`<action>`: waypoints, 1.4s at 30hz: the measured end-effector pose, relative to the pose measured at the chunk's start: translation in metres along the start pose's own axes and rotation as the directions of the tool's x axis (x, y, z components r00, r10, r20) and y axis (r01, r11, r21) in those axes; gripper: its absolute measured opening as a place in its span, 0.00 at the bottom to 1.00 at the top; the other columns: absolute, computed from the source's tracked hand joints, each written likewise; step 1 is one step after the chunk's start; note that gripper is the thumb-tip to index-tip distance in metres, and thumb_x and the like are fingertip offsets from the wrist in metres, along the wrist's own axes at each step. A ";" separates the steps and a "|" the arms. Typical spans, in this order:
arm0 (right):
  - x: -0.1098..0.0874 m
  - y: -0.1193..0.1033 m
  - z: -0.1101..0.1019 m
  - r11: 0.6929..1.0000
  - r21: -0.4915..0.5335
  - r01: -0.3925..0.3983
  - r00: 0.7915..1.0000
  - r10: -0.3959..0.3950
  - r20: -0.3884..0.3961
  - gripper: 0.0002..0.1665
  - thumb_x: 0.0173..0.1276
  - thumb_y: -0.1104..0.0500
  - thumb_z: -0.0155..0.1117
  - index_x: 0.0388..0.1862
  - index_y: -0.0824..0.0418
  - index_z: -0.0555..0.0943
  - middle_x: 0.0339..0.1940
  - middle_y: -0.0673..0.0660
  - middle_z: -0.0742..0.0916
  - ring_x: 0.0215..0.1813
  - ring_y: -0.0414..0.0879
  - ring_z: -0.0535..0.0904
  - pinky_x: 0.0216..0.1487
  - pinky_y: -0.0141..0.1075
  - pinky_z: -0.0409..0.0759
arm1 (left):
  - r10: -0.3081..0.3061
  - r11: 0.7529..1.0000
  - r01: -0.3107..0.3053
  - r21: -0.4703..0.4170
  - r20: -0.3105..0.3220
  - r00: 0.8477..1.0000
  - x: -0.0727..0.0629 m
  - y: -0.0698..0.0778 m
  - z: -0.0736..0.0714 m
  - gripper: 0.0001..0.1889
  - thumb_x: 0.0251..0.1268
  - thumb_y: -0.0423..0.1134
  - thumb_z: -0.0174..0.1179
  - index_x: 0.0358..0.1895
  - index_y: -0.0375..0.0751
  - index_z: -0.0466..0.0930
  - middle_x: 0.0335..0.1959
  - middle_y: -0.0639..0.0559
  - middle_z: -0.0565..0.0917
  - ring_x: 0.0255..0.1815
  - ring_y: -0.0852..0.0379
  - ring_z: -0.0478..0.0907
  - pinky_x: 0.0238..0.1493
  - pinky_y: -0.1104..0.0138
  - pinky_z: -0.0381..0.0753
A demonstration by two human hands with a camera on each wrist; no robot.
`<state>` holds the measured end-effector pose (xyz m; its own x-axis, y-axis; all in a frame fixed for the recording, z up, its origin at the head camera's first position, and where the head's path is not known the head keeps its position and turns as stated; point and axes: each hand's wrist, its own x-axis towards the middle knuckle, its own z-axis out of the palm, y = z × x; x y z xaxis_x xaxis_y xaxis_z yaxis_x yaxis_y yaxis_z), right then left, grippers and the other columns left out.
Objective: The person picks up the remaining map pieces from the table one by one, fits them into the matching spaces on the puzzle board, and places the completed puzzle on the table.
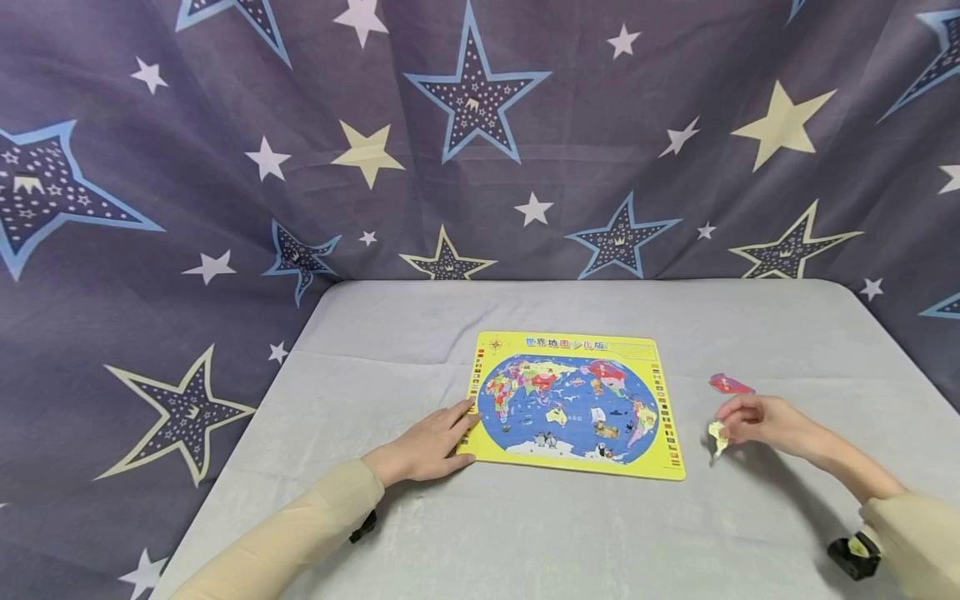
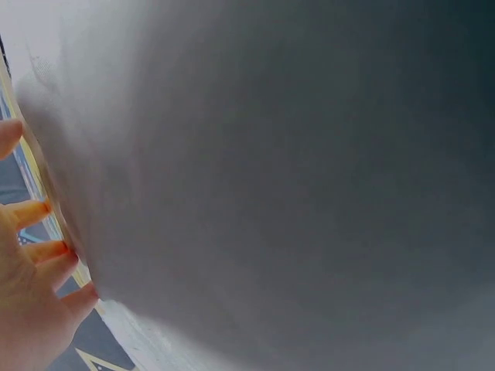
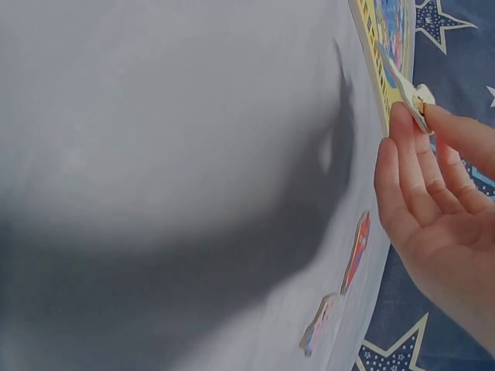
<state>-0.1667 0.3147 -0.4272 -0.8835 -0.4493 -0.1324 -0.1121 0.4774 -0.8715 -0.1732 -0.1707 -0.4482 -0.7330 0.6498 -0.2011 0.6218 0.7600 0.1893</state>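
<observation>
A yellow-framed world map puzzle board (image 1: 577, 469) lies flat on the grey-covered table. My left hand (image 1: 427, 443) rests at its left edge, fingers spread and touching the frame. To the right of the board, my right hand (image 1: 768, 423) pinches a pale yellow and white puzzle piece (image 1: 717, 437) between thumb and fingertips. The right wrist view shows this thin piece (image 3: 408, 91) tilted and held above the cloth. A red puzzle piece (image 3: 356, 253) and a pinkish one (image 3: 317, 326) lie on the table near that hand.
A grey cloth (image 1: 360, 358) covers the table and has slight wrinkles. Behind and to the left hangs a dark curtain (image 1: 480, 208) with stars on it. Each wrist wears a small black camera, the right one (image 1: 855, 557) showing plainly.
</observation>
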 end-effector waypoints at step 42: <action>0.058 -0.021 0.030 0.985 0.090 -0.148 0.988 0.152 -0.039 0.17 0.60 0.67 0.58 0.43 0.80 0.73 0.31 0.62 0.84 0.32 0.47 0.82 0.36 0.38 0.80 | 0.000 1.000 0.000 0.007 0.010 1.000 0.001 0.000 0.001 0.32 0.65 0.54 0.42 0.67 0.40 0.52 0.69 0.41 0.48 0.68 0.49 0.47 0.66 0.59 0.52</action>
<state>-0.2019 0.2558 -0.4308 -0.9075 -0.3411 -0.2450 0.0615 0.4693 -0.8809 -0.1739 -0.1700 -0.4489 -0.7301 0.6501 -0.2107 0.6239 0.7599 0.1827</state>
